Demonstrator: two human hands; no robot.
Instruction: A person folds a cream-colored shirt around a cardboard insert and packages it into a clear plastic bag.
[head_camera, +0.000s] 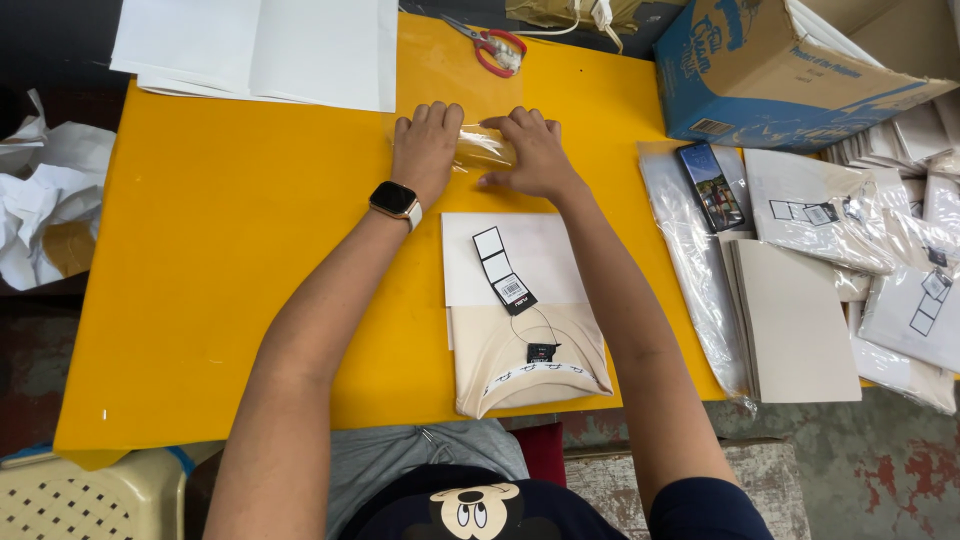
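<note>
Your left hand (425, 150) and right hand (530, 150) lie flat, fingers together, pressing a clear plastic bag (480, 150) on the yellow bench (220, 260). Just nearer you lies a folded beige shirt (525, 365) under a white card (530, 250), with a black-and-white hang tag (502, 270). At right: a blue-and-brown carton (790, 70) (cut off at the frame edge), bagged shirts (900, 290), grey card sheets (795, 320). The bag's outline is hard to trace.
</note>
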